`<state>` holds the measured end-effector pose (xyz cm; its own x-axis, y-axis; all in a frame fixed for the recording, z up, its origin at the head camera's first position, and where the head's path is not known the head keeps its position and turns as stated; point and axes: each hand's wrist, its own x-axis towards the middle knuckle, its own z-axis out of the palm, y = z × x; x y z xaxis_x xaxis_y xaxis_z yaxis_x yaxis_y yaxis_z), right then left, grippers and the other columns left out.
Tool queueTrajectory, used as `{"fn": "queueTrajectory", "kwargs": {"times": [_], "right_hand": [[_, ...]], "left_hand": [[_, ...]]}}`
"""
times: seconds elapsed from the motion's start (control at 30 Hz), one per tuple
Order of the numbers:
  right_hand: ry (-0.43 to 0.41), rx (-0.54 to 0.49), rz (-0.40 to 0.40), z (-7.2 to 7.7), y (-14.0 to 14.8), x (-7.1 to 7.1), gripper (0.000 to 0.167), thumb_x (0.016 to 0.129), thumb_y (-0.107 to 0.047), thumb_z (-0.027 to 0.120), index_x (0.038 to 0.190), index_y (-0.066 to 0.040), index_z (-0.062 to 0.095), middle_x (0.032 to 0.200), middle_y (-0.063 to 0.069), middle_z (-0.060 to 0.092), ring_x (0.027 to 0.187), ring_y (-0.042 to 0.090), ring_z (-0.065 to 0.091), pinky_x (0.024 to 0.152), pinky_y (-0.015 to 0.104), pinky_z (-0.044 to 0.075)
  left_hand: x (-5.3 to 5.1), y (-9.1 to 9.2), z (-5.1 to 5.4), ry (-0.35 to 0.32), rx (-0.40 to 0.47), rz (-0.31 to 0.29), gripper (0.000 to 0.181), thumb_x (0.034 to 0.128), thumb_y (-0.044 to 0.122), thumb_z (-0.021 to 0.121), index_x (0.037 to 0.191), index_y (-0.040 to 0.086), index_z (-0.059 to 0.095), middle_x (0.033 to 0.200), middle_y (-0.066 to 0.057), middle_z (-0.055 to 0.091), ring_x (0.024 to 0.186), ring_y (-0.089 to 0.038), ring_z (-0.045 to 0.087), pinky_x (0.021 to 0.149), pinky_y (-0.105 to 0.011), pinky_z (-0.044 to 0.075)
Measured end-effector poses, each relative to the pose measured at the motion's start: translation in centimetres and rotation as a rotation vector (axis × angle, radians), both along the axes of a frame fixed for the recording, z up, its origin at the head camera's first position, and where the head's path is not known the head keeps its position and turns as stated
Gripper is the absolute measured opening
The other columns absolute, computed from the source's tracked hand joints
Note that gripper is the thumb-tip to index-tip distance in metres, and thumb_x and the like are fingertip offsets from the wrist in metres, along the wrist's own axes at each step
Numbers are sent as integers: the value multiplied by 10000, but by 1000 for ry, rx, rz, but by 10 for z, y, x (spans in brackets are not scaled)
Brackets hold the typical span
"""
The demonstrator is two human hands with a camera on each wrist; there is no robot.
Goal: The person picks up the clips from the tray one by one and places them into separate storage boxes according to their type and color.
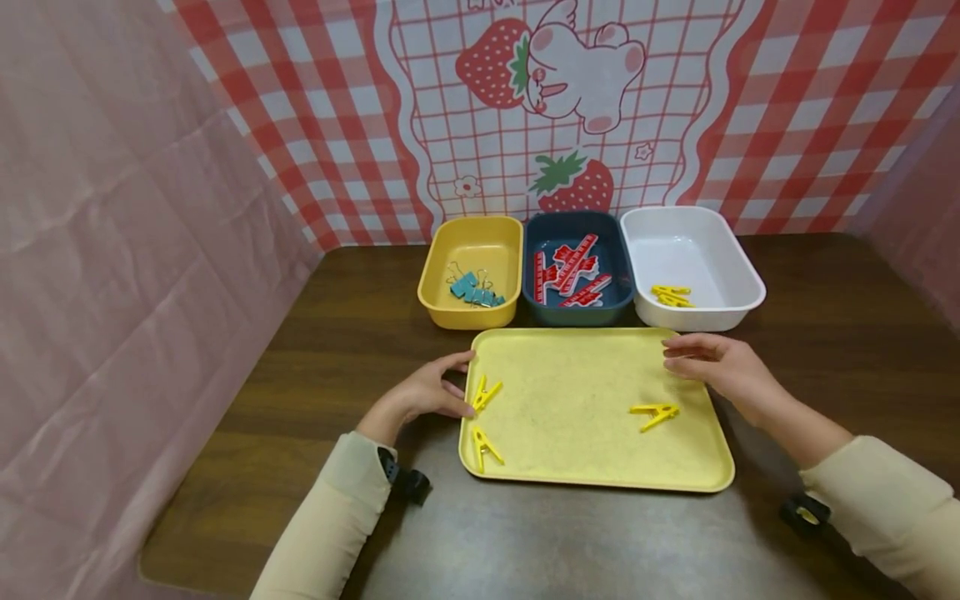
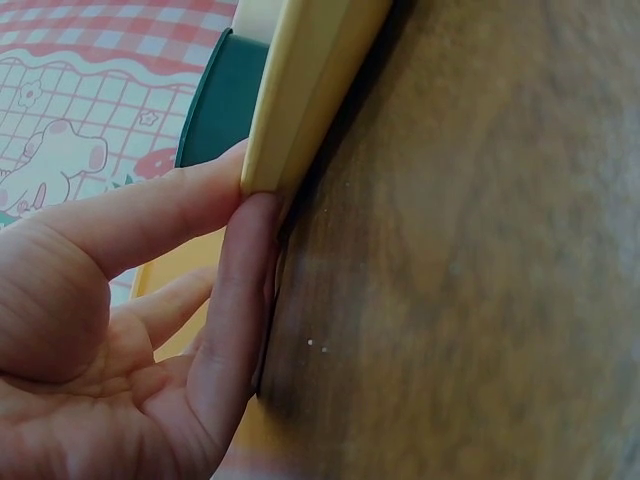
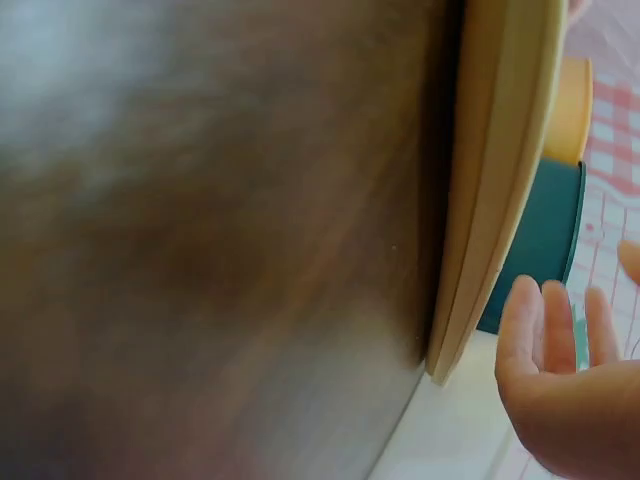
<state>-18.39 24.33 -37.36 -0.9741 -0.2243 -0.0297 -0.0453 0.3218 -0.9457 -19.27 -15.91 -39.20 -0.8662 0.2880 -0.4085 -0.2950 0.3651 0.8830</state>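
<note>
A pale yellow tray [image 1: 570, 400] lies on the table. My left hand [image 1: 431, 389] is at its left edge; in the left wrist view thumb and a finger pinch the rim. Just inside that edge lie two yellow clothespins, an upper clothespin [image 1: 485, 394] beside my thumb and a lower clothespin [image 1: 484, 448]. A third yellow clothespin [image 1: 655, 414] rests toward the tray's right side. My right hand [image 1: 723, 367] hovers by the upper right corner, fingers extended and holding nothing. In the right wrist view those fingers [image 3: 517, 330] stand apart from the tray's rim.
Behind the tray three bins stand side by side. The yellow bin [image 1: 444, 312] contains teal binder clips [image 1: 474, 289], the dark blue bin [image 1: 577, 317] several red-and-white pieces [image 1: 573, 271], and the white bin [image 1: 708, 250] yellow clothespins [image 1: 672, 296]. A checked cloth [image 1: 330, 108] hangs behind them.
</note>
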Motion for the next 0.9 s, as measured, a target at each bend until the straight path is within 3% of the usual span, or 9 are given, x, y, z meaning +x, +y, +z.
{"fn": "queueTrajectory", "kwargs": {"times": [0.1, 0.23, 0.4, 0.63, 0.9], "right_hand": [[89, 230, 90, 0, -4, 6, 449, 832, -208, 717, 1185, 38, 590, 1079, 134, 638, 886, 100, 592, 706, 198, 504], [187, 348, 235, 0, -7, 11, 461, 755, -166, 783, 1135, 39, 621, 1023, 146, 646, 868, 205, 588, 695, 228, 517], [217, 403, 363, -3, -8, 13, 424, 685, -148, 827, 1048, -6, 662, 952, 39, 637, 799, 174, 536, 661, 238, 488], [225, 415, 434, -8, -6, 11, 240, 693, -66, 801, 911, -77, 702, 851, -28, 608, 709, 95, 493, 591, 208, 443], [103, 402, 404, -7, -7, 8, 220, 760, -99, 760, 956, -25, 693, 858, 16, 631, 696, 101, 522, 581, 228, 485]], "left_hand": [[0, 0, 1, 1, 1, -1, 880, 710, -115, 744, 1447, 143, 338, 1345, -136, 357, 888, -230, 591, 719, -343, 555], [0, 1, 2, 2, -4, 3, 883, 707, -118, 745, 1447, 143, 340, 1345, -135, 360, 888, -229, 591, 719, -342, 555], [-2, 1, 1, -7, -13, 12, 886, 701, -117, 750, 1444, 152, 348, 1346, -130, 360, 896, -233, 590, 720, -341, 556], [-2, 1, -1, -10, -20, 18, 885, 695, -112, 757, 1439, 153, 357, 1348, -129, 359, 899, -235, 594, 719, -345, 556], [-1, 1, -1, 1, -16, 8, 879, 700, -108, 755, 1440, 142, 354, 1344, -136, 359, 889, -233, 598, 713, -349, 557]]}}
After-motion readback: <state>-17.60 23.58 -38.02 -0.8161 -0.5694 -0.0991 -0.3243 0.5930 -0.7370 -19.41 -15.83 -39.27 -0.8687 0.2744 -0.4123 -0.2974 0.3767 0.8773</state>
